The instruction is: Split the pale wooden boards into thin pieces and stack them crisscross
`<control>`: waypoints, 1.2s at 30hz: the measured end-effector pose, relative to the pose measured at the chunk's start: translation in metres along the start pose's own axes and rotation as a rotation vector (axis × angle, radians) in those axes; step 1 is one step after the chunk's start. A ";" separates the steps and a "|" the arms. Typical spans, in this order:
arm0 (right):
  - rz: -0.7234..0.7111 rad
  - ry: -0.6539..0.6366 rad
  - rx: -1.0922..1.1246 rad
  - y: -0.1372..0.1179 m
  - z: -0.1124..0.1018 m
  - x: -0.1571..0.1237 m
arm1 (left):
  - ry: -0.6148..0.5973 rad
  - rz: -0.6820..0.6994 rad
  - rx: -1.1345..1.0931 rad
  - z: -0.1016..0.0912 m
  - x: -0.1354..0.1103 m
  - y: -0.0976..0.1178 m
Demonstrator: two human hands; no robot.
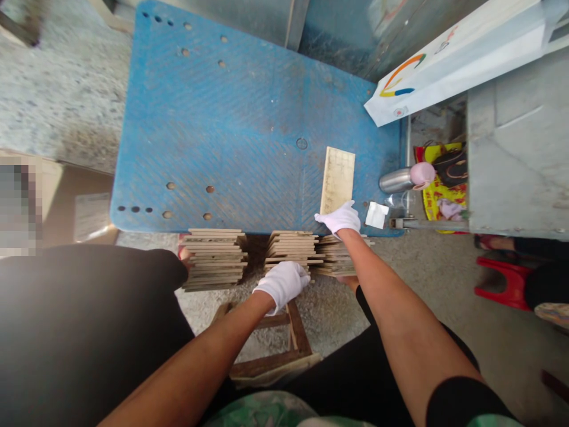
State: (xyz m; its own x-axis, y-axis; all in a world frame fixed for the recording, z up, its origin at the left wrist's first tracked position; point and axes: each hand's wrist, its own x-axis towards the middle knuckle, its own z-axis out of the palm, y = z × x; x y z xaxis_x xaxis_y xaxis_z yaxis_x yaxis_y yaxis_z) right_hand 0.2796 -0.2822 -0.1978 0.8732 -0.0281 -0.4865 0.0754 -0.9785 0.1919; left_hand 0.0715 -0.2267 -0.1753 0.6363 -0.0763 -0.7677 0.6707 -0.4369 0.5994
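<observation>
Both my hands wear white gloves. My right hand grips the near end of a thin tan wooden slat that lies on the blue pallet. My left hand rests with curled fingers on the near side of the middle stack of slats. A second stack stands to the left, and a lower third stack lies under my right wrist. What my left fingers hold, if anything, is hidden.
A steel bottle with a pink cap lies at the pallet's right edge beside a white paper scrap. A wooden stool stands between my knees. A red plastic stool and another person's legs are at right.
</observation>
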 end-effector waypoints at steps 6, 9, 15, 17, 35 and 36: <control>0.023 0.007 0.012 -0.004 0.000 -0.002 | -0.011 -0.019 0.030 -0.004 0.000 0.004; 0.017 0.010 0.013 -0.003 0.001 -0.002 | -0.012 -0.029 0.024 -0.004 0.000 0.004; 0.039 0.010 -0.008 -0.003 0.003 0.001 | -0.019 -0.028 0.001 -0.003 0.000 0.002; 0.043 0.013 -0.011 -0.003 0.004 0.001 | -0.021 -0.022 0.004 -0.003 0.001 0.002; -0.139 0.132 -0.002 0.008 -0.005 -0.020 | 0.006 0.025 -0.018 0.004 0.007 -0.006; -0.168 0.158 0.001 0.011 -0.008 -0.023 | 0.013 0.028 -0.013 0.005 0.007 -0.006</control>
State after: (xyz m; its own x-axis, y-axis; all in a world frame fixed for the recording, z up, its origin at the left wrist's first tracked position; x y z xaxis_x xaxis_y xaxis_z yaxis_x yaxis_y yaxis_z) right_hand 0.2643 -0.2907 -0.1773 0.9130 0.1676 -0.3721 0.2259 -0.9669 0.1188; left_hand 0.0697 -0.2289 -0.1853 0.6601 -0.0768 -0.7473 0.6570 -0.4234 0.6238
